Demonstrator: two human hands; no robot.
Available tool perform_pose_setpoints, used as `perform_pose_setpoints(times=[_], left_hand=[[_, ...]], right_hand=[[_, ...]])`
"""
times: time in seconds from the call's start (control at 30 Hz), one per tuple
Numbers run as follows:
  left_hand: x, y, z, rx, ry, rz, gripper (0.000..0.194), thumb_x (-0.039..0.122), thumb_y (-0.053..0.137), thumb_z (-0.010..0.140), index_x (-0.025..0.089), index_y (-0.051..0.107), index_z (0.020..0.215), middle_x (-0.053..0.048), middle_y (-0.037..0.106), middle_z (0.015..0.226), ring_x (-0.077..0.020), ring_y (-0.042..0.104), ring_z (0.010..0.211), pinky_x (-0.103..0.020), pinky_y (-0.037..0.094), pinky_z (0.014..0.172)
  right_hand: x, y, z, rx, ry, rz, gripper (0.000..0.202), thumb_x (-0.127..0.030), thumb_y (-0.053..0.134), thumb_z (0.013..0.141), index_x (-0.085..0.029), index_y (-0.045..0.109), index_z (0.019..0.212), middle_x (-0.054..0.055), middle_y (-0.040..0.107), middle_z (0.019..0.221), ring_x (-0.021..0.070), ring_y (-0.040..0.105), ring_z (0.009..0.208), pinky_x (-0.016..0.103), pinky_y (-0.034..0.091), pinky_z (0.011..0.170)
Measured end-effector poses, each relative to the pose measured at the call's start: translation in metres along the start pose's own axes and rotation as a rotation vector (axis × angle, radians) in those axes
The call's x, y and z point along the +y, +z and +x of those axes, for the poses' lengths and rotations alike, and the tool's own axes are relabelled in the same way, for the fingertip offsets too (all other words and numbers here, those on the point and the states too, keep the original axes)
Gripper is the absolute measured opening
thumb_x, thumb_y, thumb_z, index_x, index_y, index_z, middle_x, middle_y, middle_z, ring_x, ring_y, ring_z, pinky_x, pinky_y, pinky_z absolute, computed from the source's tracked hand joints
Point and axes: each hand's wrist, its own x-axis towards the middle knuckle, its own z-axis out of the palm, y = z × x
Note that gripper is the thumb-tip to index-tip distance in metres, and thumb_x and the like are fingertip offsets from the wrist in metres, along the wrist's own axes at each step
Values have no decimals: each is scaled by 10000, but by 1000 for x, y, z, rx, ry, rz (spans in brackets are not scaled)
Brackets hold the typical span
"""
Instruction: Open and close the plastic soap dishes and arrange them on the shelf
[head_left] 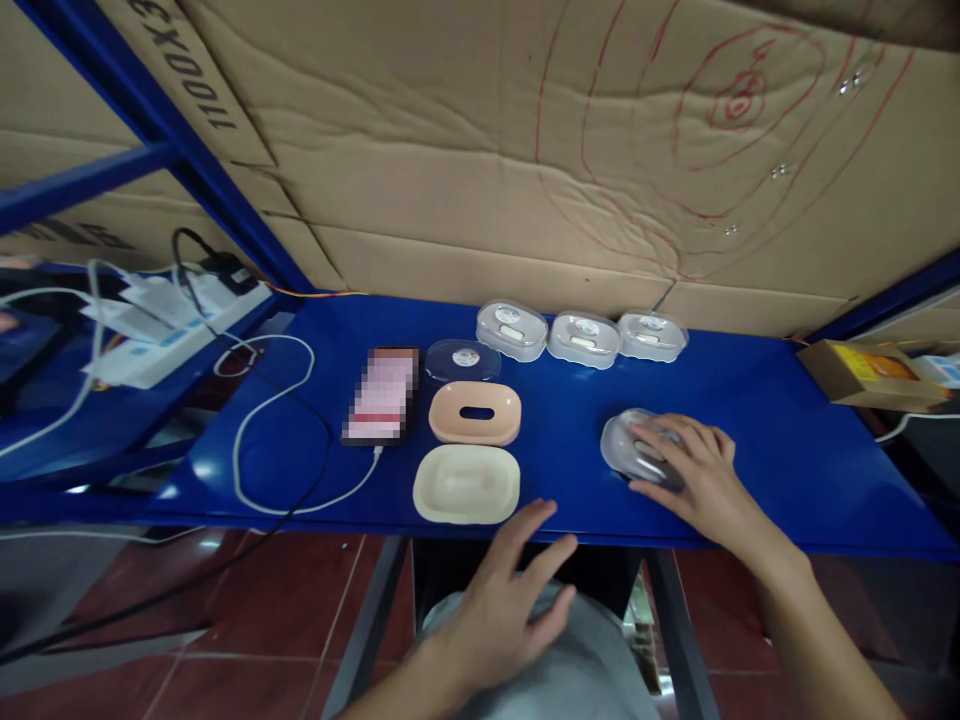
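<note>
My right hand (694,467) lies palm-down on a clear plastic soap-dish lid (626,444) on the blue table (787,470), fingers spread over it. My left hand (510,590) hovers below the table's front edge, fingers apart and holding nothing, just under a cream soap-dish tray (466,484). Behind the cream tray sits a pink tray with a slot (475,412), and behind that a clear lid (463,360).
Three closed clear soap dishes (583,338) line the back of the table. A phone (381,395) on a white cable (270,430) lies left of the trays. A power strip (172,320) sits far left, a cardboard box (870,372) far right. Cardboard sheets form the wall behind.
</note>
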Motion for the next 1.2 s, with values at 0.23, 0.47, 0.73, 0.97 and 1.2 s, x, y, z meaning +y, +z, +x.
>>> perform_pose_setpoints(times=[0.23,0.47,0.73,0.97,1.2], left_hand=[[5,27,33,-85,-127,-149,807,261,665,965,305,202,1623,-216,239,1713,-373,302,1588,-616,432,1204],[-4,34,49,-9,-160,-110,917,298,707,960,316,109,1655,-212,263,1715,-368,273,1602,-643,404,1214],[-1,27,39,-53,-32,138,369,221,645,982,214,579,1345,-198,353,1659,-383,365,1554,-587,486,1173],[-1,20,38,29,-35,118,257,246,653,987,205,618,1238,-188,445,1569,-372,445,1495,-582,532,1131],[-6,26,50,165,9,107,277,233,643,994,211,598,1267,-169,478,1521,-356,423,1503,-571,529,1142]], right_hand=[[-24,-7,2,-146,-72,294,677,-463,712,961,-380,443,1578,102,422,1668,349,434,1519,592,457,1158],[-19,-2,34,-145,-135,648,705,-501,716,954,-343,438,1583,112,426,1664,332,420,1534,529,436,1209],[7,57,130,-130,-179,274,709,-552,703,952,-266,486,1564,193,436,1645,394,425,1517,629,384,1195],[-19,24,101,-63,-222,341,502,-461,595,1040,-292,544,1510,131,436,1653,343,368,1555,601,339,1236],[-43,-16,15,-201,-204,427,416,-488,633,1017,-343,631,1407,90,440,1644,332,436,1512,546,454,1179]])
